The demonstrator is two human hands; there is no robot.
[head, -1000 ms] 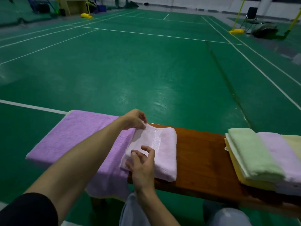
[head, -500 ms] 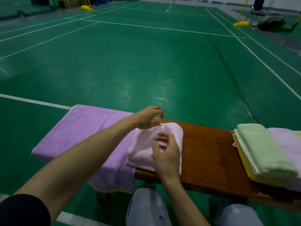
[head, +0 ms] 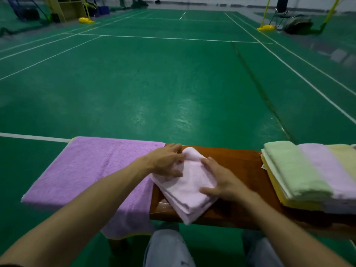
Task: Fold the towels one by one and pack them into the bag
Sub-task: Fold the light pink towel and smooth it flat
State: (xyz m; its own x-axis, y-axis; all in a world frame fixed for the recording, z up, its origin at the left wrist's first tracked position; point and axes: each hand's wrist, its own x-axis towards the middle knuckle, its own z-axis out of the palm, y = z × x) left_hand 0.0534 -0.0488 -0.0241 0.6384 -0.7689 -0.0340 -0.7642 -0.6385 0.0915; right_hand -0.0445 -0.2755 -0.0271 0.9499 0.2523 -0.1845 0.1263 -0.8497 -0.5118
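A folded pale pink towel (head: pixel 189 187) lies on the brown wooden bench (head: pixel 240 166), turned at an angle with one corner hanging over the near edge. My left hand (head: pixel 165 161) rests on its far left side with fingers laid flat. My right hand (head: pixel 219 180) presses on its right side, fingers spread and straight. A purple towel (head: pixel 92 168) is spread flat over the bench's left end. No bag is in view.
A stack of folded towels (head: pixel 308 174), green, lilac, pale yellow and white, sits at the bench's right end. Green court floor (head: pixel 173 83) stretches beyond. My knees (head: pixel 167 247) are under the bench's near edge. Yellow net posts and a chair stand far back.
The pink towel got folded over once more and turned at an angle. My right hand moved from its near edge to its right side. Both hands now lie flat on it.
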